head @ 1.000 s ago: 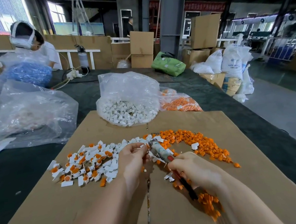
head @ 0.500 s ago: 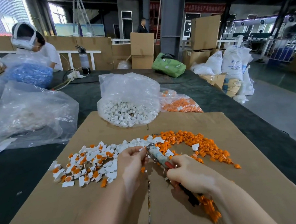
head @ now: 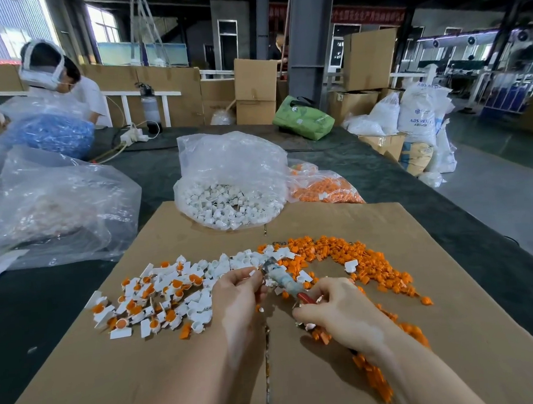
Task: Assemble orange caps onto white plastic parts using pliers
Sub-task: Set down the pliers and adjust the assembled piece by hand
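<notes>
My right hand point(head: 337, 314) grips the red handles of the pliers point(head: 282, 279), whose taped jaws point up and left. My left hand point(head: 238, 292) pinches a small white plastic part point(head: 253, 273) right at the jaw tips. Loose orange caps point(head: 349, 256) lie in a band to the right on the cardboard sheet point(head: 408, 349). White parts with orange caps fitted point(head: 152, 296) are heaped to the left of my left hand. More plain white parts point(head: 240, 261) lie just beyond the jaws.
A clear bag of white parts point(head: 228, 204) stands at the cardboard's far edge, with a bag of orange caps point(head: 324, 190) beside it. A large crumpled clear bag point(head: 53, 202) sits at left. Another person point(head: 61, 86) works at far left behind a blue-filled bag point(head: 49, 134).
Both hands and the pliers have shifted slightly away from me toward the piles. My left hand's fingers have closed on a white part at the jaws.
</notes>
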`<state>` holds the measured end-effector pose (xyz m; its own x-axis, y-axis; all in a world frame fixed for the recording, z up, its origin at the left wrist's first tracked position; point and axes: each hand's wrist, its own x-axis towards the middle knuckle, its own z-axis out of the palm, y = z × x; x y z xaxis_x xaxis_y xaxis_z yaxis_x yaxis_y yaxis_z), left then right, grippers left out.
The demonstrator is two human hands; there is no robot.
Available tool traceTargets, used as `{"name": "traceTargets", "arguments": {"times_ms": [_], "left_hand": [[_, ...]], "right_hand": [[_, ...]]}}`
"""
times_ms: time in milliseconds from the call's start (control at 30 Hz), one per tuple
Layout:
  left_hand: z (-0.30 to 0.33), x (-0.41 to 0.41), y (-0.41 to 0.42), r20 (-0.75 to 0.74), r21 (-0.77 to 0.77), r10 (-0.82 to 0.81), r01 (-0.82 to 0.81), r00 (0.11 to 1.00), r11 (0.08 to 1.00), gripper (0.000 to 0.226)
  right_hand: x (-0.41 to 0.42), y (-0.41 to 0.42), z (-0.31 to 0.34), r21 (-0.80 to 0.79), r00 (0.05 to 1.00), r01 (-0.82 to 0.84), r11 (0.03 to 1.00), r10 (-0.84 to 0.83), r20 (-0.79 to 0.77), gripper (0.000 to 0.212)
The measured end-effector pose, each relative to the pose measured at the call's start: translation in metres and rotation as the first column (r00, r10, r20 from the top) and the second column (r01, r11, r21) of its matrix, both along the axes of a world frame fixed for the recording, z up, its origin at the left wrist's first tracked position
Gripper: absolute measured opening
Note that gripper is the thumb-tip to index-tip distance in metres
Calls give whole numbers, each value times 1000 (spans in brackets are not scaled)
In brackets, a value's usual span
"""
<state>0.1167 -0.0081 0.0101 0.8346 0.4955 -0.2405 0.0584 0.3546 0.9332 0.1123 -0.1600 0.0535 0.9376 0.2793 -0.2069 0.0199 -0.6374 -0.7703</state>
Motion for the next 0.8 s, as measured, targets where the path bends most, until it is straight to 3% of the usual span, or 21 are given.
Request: {"name": "traceTargets", "arguments": {"times_ms": [67, 167, 300, 500, 800], "left_hand": [[-4, -4, 0, 6, 13, -23, 23, 1000, 1000, 5], [-17, -9, 3, -36, 293, -60, 68, 998, 954, 6], [-26, -15, 5, -69, 574, -132, 148, 989, 805, 8], [-27, -17, 4, -102, 678, -188, 207, 977, 705, 18], [-33, -17, 5, -96, 711, -194, 204, 976, 673, 21]], "right_hand": [[5, -4, -4, -23, 996, 75, 997, -74, 54, 34], [19, -14, -13, -158, 957, 218, 963, -178, 230, 44], [37, -30, -25, -295, 866, 402, 867, -255, 431, 52], [50, -43, -41, -465, 835, 446, 765, -170, 523, 54], [49, -40, -53, -638, 884, 386, 667, -70, 462, 70]]}}
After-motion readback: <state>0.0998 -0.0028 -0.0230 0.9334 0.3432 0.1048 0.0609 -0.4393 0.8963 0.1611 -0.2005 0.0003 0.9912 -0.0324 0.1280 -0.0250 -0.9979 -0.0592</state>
